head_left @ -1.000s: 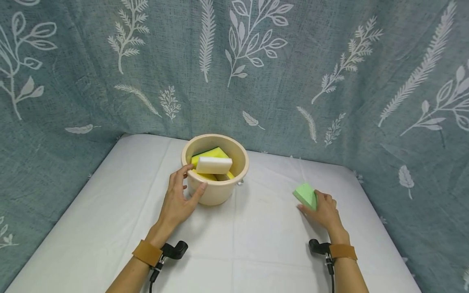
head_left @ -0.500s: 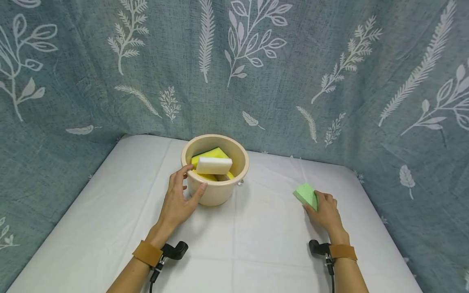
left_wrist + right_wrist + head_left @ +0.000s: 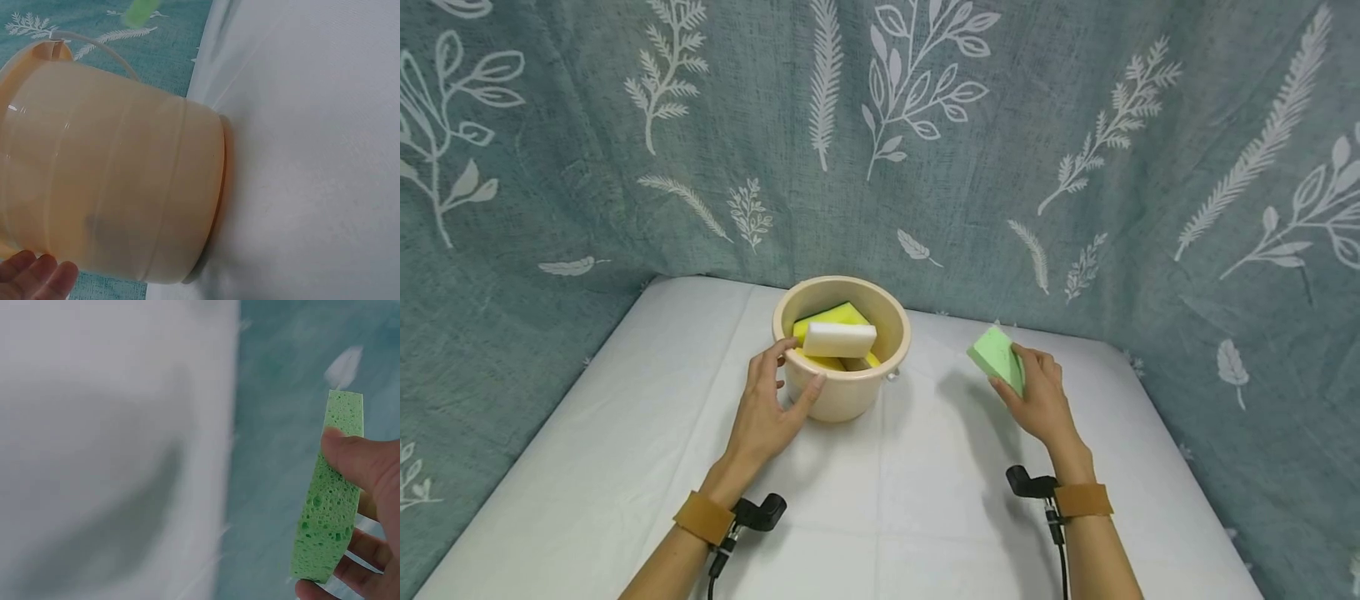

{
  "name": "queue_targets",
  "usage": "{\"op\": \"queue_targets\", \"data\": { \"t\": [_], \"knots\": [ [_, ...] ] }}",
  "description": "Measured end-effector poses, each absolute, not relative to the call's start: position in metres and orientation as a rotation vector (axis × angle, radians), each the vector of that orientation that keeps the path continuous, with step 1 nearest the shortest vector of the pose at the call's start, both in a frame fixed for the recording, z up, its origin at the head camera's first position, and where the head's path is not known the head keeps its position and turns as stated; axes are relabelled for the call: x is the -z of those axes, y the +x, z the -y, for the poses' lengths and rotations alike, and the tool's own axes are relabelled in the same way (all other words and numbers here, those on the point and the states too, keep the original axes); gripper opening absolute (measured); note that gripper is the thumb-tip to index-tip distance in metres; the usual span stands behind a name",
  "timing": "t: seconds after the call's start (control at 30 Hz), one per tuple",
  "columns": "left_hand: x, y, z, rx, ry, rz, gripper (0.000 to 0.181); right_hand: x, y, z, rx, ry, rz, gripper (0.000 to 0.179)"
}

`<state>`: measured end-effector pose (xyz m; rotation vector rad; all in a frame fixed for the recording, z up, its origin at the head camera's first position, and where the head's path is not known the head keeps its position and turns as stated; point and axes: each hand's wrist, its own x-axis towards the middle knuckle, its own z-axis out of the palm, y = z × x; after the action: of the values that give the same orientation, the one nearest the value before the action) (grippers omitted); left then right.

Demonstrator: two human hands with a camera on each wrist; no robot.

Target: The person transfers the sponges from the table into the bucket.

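Observation:
A cream plastic bucket (image 3: 842,400) stands upright on the white-covered table. In it lie yellow sponges (image 3: 831,315) and a white block-shaped sponge (image 3: 839,340), which leans across the top of them. My left hand (image 3: 767,417) holds the bucket's near left rim, with index finger and thumb on it; in the left wrist view some fingers (image 3: 37,275) lie by the bucket's side. To the right, my right hand (image 3: 1041,396) grips a green sponge (image 3: 998,358) in the air above the table. The right wrist view shows the sponge's pores, thumb on one face and fingers behind.
Teal cloth (image 3: 955,208) with white leaf prints hangs behind and at both sides of the white tabletop (image 3: 940,517). A pale bucket handle (image 3: 106,50) shows in the left wrist view. A black wrist camera with a cable sits on each wrist.
My right hand closed its thumb on the green sponge, then lifted it off the table, moving up and left in the head view. The left hand and bucket stayed in place.

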<state>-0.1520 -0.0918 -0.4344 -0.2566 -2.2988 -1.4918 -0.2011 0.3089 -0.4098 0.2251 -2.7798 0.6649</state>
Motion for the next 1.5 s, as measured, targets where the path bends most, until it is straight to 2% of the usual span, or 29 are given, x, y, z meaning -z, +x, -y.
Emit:
{"op": "queue_targets", "data": {
  "t": [0.23,0.47,1.07,1.5],
  "knots": [
    [0.435,-0.156,0.09,1.517,-0.242,2.303,0.071,0.369,-0.207,-0.254,-0.718,0.447,2.624,0.067],
    [0.436,-0.157,0.088,1.519,-0.236,2.308,0.07,0.351,-0.205,-0.219,-0.755,0.577,2.562,0.068],
    [0.435,-0.156,0.091,1.51,-0.239,2.309,0.07,0.343,-0.192,-0.148,-0.803,0.864,2.546,0.067],
    [0.437,-0.155,0.092,1.499,-0.258,2.313,0.069,0.346,-0.189,-0.128,-0.777,0.961,2.552,0.064]
  ]
}}
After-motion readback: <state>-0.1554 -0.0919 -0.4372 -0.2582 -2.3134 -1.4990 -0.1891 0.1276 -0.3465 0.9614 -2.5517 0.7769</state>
